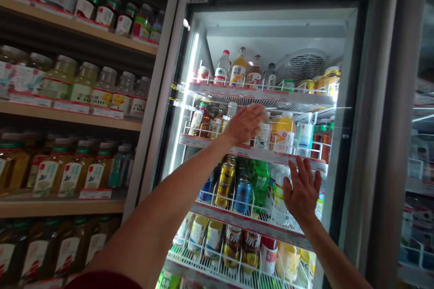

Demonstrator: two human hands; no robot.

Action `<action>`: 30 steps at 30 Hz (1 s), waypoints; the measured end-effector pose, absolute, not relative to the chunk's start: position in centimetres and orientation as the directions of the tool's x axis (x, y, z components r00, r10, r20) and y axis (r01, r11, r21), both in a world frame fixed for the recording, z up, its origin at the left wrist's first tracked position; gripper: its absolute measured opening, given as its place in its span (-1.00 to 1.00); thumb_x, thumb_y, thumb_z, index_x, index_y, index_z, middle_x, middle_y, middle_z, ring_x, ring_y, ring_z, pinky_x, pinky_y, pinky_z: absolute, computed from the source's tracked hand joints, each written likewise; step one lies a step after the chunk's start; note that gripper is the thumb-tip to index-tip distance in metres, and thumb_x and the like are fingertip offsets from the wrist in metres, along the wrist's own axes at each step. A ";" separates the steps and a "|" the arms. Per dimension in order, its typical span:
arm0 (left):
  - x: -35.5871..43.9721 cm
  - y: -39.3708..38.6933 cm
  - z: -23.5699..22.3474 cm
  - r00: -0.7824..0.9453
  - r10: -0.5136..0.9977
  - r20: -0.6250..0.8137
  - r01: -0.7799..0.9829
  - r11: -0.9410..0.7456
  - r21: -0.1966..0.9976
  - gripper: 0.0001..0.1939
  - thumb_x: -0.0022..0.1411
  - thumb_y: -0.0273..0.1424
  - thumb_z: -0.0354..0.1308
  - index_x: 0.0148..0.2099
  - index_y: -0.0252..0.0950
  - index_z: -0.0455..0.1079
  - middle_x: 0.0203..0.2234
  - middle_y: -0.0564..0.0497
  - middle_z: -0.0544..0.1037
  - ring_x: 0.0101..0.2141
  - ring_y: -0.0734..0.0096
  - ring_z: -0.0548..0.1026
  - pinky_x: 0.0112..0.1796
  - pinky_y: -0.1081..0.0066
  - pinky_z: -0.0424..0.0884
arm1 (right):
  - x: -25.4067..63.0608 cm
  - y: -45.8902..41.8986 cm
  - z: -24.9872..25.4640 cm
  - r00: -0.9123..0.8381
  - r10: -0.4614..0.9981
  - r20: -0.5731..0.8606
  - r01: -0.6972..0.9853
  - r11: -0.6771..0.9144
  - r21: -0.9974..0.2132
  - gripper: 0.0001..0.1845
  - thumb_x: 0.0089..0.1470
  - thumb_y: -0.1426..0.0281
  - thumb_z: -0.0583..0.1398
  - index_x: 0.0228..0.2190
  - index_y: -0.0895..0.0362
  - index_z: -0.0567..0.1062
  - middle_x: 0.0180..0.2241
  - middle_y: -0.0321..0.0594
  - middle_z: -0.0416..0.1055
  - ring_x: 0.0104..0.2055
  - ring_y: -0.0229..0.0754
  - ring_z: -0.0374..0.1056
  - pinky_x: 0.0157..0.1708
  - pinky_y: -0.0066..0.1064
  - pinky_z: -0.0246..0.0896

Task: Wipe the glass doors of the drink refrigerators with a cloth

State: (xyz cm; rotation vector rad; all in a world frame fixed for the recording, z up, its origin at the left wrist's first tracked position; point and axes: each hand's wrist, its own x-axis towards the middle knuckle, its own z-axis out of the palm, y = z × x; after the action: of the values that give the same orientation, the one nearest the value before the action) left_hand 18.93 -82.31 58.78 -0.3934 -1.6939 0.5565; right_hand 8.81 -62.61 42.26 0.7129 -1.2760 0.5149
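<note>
My left hand (246, 124) reaches out in front of the second rack of a lit drinks fridge (381, 113). Its outstretched fingers are slightly blurred and cover some bottles behind them; I see nothing held. Lower and to the right, my right hand (303, 192) is raised with fingers spread, also without anything in it. Near the left fingers are a white-labelled bottle (263, 135) and an orange juice bottle (285, 137). A green bottle (260, 180) and a gold can (225, 185) stand on the rack below. Whether either hand touches the fridge front, I cannot tell.
Wooden shelves (68, 108) with rows of jars and bottles run along the left. The upper fridge rack (261, 92) carries several bottles, and cans fill a lower rack (237, 221). Another fridge (418, 158) stands at the right edge. Small reflections show at the fridge's left side.
</note>
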 end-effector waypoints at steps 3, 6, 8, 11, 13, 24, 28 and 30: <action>21.4 -87.4 60.7 0.032 0.127 0.991 -0.136 0.983 -0.121 -0.55 0.22 -0.35 -0.11 0.15 -0.34 0.17 0.18 -0.12 0.17 0.21 0.24 0.03 0.19 0.14 -0.02 | 8.6 -62.4 42.0 0.228 -0.040 0.973 -0.704 0.683 0.193 -0.39 0.09 0.39 0.03 0.18 0.05 0.05 0.18 -0.08 0.11 0.24 -0.05 -0.02 0.19 -0.03 -0.23; 22.4 -88.8 59.7 0.140 -0.144 0.980 -0.107 0.981 0.159 -0.49 0.26 -0.31 -0.17 0.21 -0.41 0.05 0.22 -0.19 0.06 0.24 0.18 -0.06 0.20 0.07 -0.04 | 8.6 -62.2 41.9 0.228 -0.026 0.973 -0.716 0.673 0.185 -0.39 0.09 0.38 0.04 0.17 0.04 0.06 0.18 -0.10 0.12 0.24 -0.04 -0.02 0.19 -0.01 -0.24; 21.6 -87.1 57.6 0.087 -0.087 0.992 -0.057 0.994 0.092 -0.48 0.29 -0.30 -0.23 0.26 -0.36 -0.04 0.24 -0.14 0.02 0.25 0.20 -0.10 0.19 0.05 -0.02 | 9.4 -62.7 42.5 0.234 -0.007 0.972 -0.727 0.662 0.180 -0.39 0.10 0.37 0.03 0.18 0.01 0.04 0.20 -0.13 0.06 0.25 -0.04 -0.05 0.19 0.02 -0.28; 19.8 -83.7 55.0 0.019 0.076 0.997 0.053 0.996 -0.077 -0.49 0.31 -0.27 -0.29 0.29 -0.21 -0.13 0.24 -0.03 0.03 0.25 0.24 -0.11 0.18 0.01 -0.02 | 12.4 -65.3 45.3 0.289 -0.041 0.956 -0.758 0.600 0.255 -0.36 0.11 0.39 0.01 0.20 0.01 -0.05 0.25 -0.15 -0.06 0.28 -0.07 -0.14 0.21 0.00 -0.29; 19.3 -82.7 54.4 0.023 0.062 0.998 0.153 0.986 -0.064 -0.50 0.33 -0.27 -0.34 0.29 -0.17 -0.18 0.23 -0.02 0.06 0.24 0.28 -0.05 0.17 0.03 0.04 | 14.8 -68.0 48.1 0.323 -0.149 0.935 -0.778 0.520 0.352 -0.38 0.12 0.40 -0.03 0.20 0.04 -0.06 0.24 -0.18 -0.05 0.29 -0.14 -0.18 0.21 -0.08 -0.23; 22.4 -89.9 51.6 0.124 0.000 0.992 -0.065 0.998 0.009 -0.50 0.30 -0.22 -0.22 0.26 -0.17 -0.02 0.23 -0.07 0.06 0.24 0.20 -0.07 0.18 -0.03 -0.11 | 17.3 -77.2 55.9 0.276 -0.383 0.882 -0.741 0.499 0.449 -0.53 0.16 0.32 -0.05 0.11 0.02 0.16 0.24 -0.25 -0.04 0.29 -0.06 -0.24 0.20 0.05 -0.37; 22.2 -89.4 51.4 0.094 0.050 0.994 -0.173 0.984 -0.034 -0.45 0.28 -0.21 -0.20 0.28 -0.23 -0.08 0.24 -0.13 0.02 0.24 0.18 -0.09 0.17 -0.02 -0.10 | 12.7 -69.8 56.5 0.218 -0.226 0.949 -0.706 0.635 0.314 -0.50 0.14 0.35 -0.01 0.13 -0.01 0.13 0.24 -0.24 -0.04 0.28 -0.05 -0.20 0.18 0.09 -0.35; 22.2 -89.2 51.5 0.091 0.061 0.994 -0.187 0.981 -0.043 -0.42 0.27 -0.20 -0.16 0.29 -0.25 -0.10 0.24 -0.15 0.00 0.24 0.16 -0.09 0.16 -0.02 -0.10 | 9.5 -64.5 56.9 0.140 0.000 0.990 -0.686 0.721 0.097 -0.51 0.14 0.35 -0.03 0.12 0.03 0.16 0.22 -0.16 0.01 0.27 0.02 -0.16 0.15 0.15 -0.33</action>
State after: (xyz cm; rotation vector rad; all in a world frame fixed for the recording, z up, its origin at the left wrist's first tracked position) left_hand 22.18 -89.21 51.51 0.1033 -1.4687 0.1844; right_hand 9.55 -64.49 56.94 0.6278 -1.3554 0.5450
